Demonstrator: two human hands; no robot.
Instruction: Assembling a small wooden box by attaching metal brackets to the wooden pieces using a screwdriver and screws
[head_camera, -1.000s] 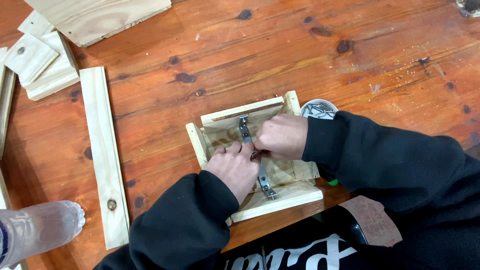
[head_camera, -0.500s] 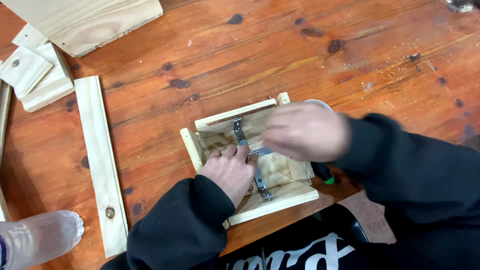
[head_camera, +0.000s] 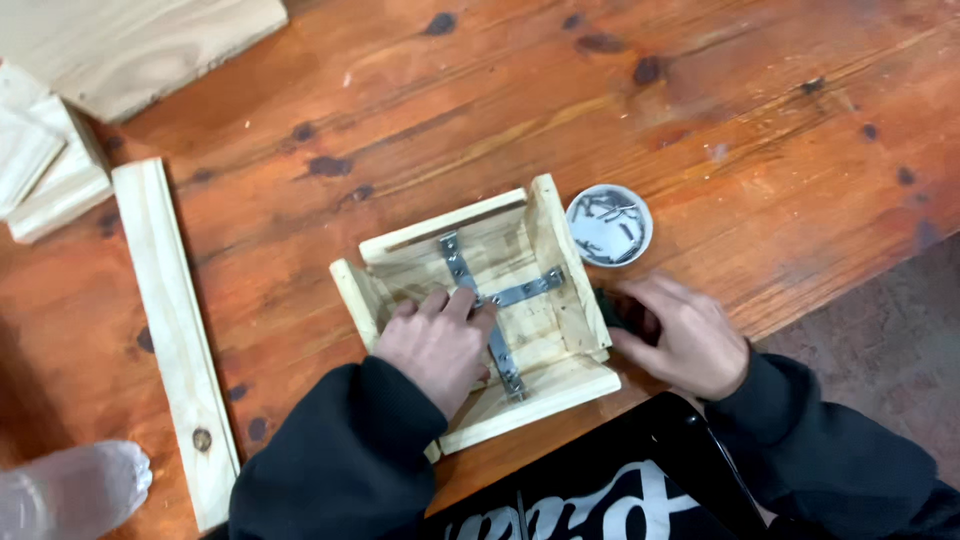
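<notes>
My left hand (head_camera: 440, 345) still lies flat inside the small wooden box frame (head_camera: 480, 315) near the desk's front edge, fingers spread and pressing the crossed metal brackets (head_camera: 500, 300) against the wood. My right hand (head_camera: 680, 335) has left the brackets, where it was a second ago, and now sits just right of the frame, curled around a dark tool (head_camera: 612, 312) I can barely make out. Beyond it, the white dish of screws (head_camera: 609, 225) is uncovered. A long wooden strip (head_camera: 175, 330) lies well off to the left.
</notes>
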